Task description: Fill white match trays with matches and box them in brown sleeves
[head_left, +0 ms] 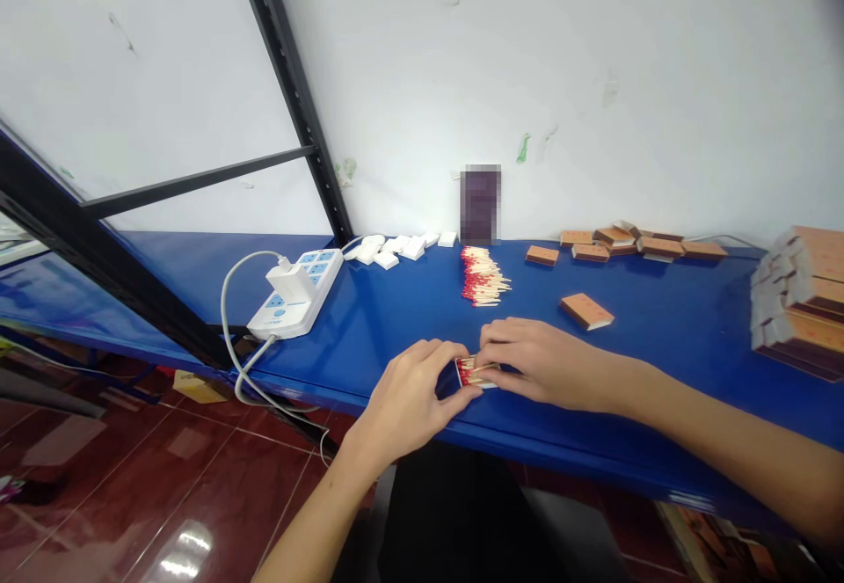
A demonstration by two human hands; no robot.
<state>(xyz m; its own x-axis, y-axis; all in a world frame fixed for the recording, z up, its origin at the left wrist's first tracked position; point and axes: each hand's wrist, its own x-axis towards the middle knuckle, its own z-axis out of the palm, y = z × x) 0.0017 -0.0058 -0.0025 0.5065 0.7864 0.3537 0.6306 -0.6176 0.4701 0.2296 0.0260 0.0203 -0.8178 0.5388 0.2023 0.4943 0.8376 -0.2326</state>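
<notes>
Both my hands meet at the front edge of a blue shelf point(396, 319). My left hand point(412, 394) and my right hand point(534, 359) are closed around a small open matchbox tray point(473, 373) filled with red-tipped matches. Fingers of both hands pinch its sides. Behind them lies a loose pile of matches point(481, 277). A single closed orange matchbox point(586, 311) rests just right of my right hand.
A white power strip point(296, 295) with a plugged charger and cable sits at left. Small white trays point(399, 249) line the wall. More orange matchboxes point(633, 244) lie at the back right, a big stack point(801, 302) at far right. A black frame post point(296, 99) rises behind.
</notes>
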